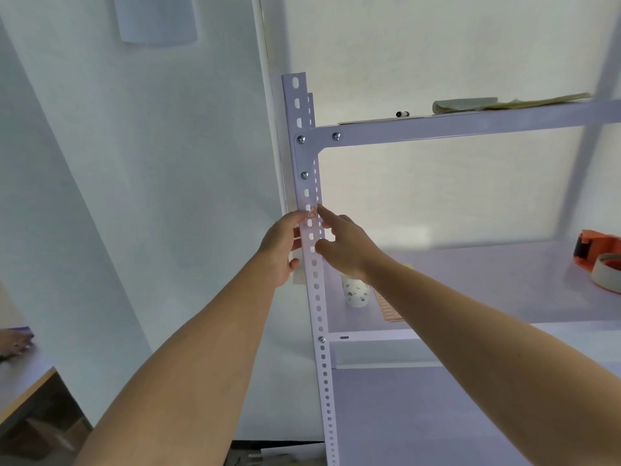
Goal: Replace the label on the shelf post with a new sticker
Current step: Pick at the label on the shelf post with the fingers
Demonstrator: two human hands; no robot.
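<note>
two bare forearms are reaching up from the bottom edge toward a white metal shelving unit. low on the left, a corner of a table (23, 385) is showing, pale on top with a wooden edge. the lowest visible shelf board (420, 415) is lying bare and pale lilac under the right forearm.

the shelf post (317, 290), a slotted white angle bar, is rising upright between the two arms. the left hand (280, 245) is gripping it from the left, fingers curling round the edge and thumb lying on the front face; something orange-red is peeking out between the fingers, too hidden to tell. the right hand (344, 245) is holding nothing: its forefinger is stretching straight up with the tip touching the right edge of the label (312, 212), and its thumb is resting against the post lower down. the label is sitting on the post's front face between the thumb and the fingertip, white with red print too blurred to read.

on the middle shelf (487, 280) a patterned paper cup (356, 292) is standing just behind the post, an orange-printed strip (389, 309) is lying beside it, and an orange tape dispenser (598, 260) is sitting well apart at the right. on the top shelf (470, 127) a marker (402, 114) and folded paper (470, 104) are lying. a white wall (168, 163) is standing behind everything, with a pale sheet (156, 18) hanging on it.
</note>
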